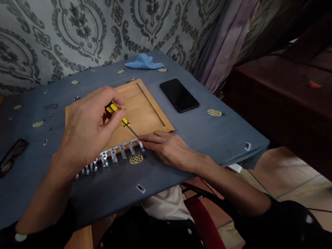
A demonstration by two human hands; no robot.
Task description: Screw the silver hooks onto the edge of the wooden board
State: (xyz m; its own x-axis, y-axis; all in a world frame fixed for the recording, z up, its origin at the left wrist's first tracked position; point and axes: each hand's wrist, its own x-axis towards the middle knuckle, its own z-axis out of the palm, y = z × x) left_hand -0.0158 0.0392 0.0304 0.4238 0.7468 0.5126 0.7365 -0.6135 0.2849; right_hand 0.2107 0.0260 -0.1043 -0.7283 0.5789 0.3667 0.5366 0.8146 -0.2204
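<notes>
My left hand (88, 122) is closed around the yellow and black handle of a screwdriver (126, 122). Its metal tip slants down to the right end of a silver hook rail (113, 150). Several curved metal hooks hang from this rail, which lies along the near edge of a wooden framed board (142, 107). At the rail's right end, my right hand (169, 148) grips with its fingertips, right beside the screwdriver tip. Whether a screw sits under the tip is too small to tell. My left hand covers the board's left part.
The table (184, 154) has a grey-blue patterned cloth. A black phone (179, 94) lies right of the board, a blue cloth (144, 61) at the back. Dark-framed glasses (8, 158) rest at the left, near small dark pieces. A patterned curtain (90, 24) hangs behind.
</notes>
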